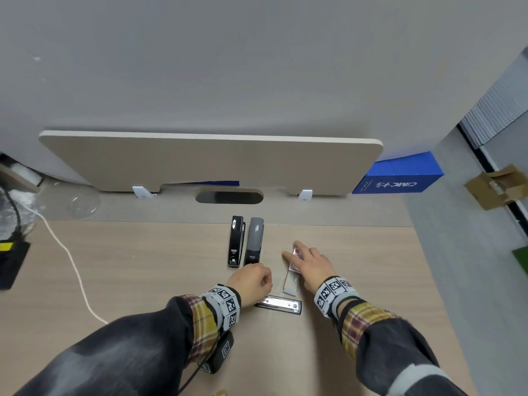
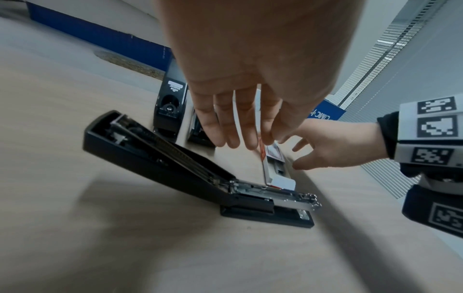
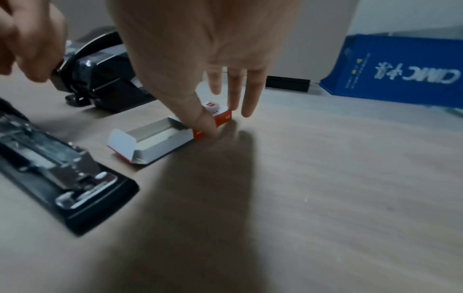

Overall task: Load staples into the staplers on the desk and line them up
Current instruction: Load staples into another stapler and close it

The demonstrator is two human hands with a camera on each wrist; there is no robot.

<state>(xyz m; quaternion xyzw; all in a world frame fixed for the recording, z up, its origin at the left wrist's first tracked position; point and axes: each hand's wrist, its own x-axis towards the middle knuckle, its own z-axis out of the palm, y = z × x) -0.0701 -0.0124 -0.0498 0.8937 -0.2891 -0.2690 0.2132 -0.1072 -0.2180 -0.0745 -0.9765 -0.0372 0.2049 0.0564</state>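
A black stapler (image 1: 236,241) and a grey stapler (image 1: 254,241) lie side by side near the back of the desk. A third black stapler (image 1: 278,304) lies in front of me, its lid (image 2: 155,150) swung up and its metal magazine (image 2: 275,198) bare. My left hand (image 1: 253,281) hovers over it, fingers (image 2: 238,128) loosely curled and holding nothing. A red and white staple box (image 3: 155,142) lies to the right, tray slid partly out. My right hand (image 1: 303,258) reaches over its sleeve with fingers spread. The thumb tip (image 3: 208,126) touches the near side.
A beige divider panel (image 1: 211,161) stands along the desk's back edge, with a cable hole (image 1: 228,195) below it. A blue box (image 1: 397,178) stands at the back right. A white cable (image 1: 71,261) and a black device (image 1: 11,264) lie at the left.
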